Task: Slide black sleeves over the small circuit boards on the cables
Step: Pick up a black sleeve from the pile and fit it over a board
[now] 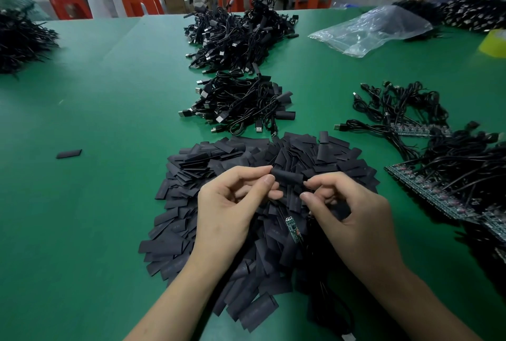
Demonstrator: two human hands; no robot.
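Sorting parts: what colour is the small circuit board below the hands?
The circuit board is green; head view.

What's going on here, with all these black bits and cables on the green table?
A person is fitting sleeves onto cable boards. The left hand and right hand pinch one black sleeve between them, above a pile of loose sleeves. A small green circuit board shows just below the hands, not yet covered. Bundled cables are heaped farther back, and bare boards with cables lie at the right.
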